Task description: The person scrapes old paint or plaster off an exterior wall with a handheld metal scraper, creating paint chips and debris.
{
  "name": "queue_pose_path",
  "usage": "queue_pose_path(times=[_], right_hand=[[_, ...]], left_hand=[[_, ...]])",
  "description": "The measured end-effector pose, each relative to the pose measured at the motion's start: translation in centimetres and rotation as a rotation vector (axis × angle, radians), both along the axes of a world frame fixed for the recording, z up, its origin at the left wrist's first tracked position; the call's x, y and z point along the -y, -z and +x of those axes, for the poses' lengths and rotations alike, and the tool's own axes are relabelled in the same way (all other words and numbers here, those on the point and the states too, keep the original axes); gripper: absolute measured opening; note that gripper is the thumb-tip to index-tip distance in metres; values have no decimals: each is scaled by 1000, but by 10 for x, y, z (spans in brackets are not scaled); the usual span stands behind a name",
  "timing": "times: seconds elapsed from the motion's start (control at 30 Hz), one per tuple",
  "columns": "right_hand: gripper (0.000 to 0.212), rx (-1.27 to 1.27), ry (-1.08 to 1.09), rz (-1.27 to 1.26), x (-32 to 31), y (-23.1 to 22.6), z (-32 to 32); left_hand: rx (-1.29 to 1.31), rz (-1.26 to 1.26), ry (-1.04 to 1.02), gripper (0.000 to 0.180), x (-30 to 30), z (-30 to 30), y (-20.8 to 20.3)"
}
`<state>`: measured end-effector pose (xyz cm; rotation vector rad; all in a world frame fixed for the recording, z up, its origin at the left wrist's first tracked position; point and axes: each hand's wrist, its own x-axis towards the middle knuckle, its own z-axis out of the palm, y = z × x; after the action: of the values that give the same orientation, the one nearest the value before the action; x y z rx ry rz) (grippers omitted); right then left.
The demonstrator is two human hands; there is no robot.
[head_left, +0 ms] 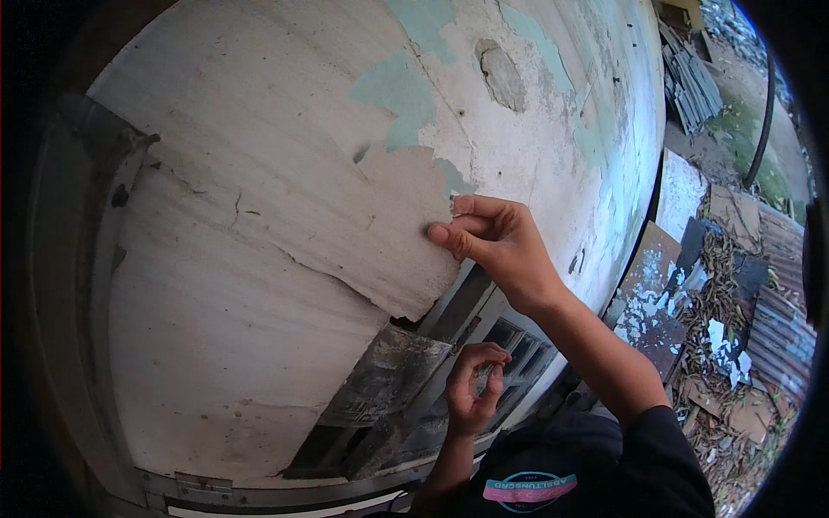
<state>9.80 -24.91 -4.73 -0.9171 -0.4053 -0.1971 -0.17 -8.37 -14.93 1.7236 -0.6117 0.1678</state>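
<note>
A large off-white sheet of peeling paint [371, 233] covers the wall in front of me. A long crack runs along its lower part, and its right edge is ragged. My right hand [492, 237] pinches that edge between thumb and fingers; whatever lies behind the fingertips is hidden. Lower down, my left hand [473, 388] is raised with curled fingers, a gap between them and the thumb, and nothing visible in it. Pale green patches [397, 95] show where the off-white layer is broken away.
A dark grey frame [78, 259] borders the wall on the left. Below the sheet are a dark opening and a barred window [509, 345]. At right, the ground holds paint flakes [730, 354], dry leaves, flat boards [652, 268] and corrugated sheets [781, 332].
</note>
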Motion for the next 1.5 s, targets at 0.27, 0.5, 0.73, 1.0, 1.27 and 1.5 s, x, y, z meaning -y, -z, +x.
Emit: queue_pose_path(times=[0.27,0.5,0.73,1.0,1.27,1.5], right_hand=[[21,-39,-66,122,3,4,-7],[26,-128,-20,63,25,18,-20],[29,-382,472,-363,101,141,-57],[24,-915,1105,-1147,229,290,-185],[25,-873,1065,-327,267,369,-220],[36,-689,381,251,121,209,-106]], left_hand=[[-15,12,-4,16,-5,2,6],[-42,-3,1,15,2,4,6],[8,57,-13,14,-16,6,16],[-41,135,-9,14,-14,9,28],[-19,173,91,14,8,23,22],[3,126,132,13,20,26,17]])
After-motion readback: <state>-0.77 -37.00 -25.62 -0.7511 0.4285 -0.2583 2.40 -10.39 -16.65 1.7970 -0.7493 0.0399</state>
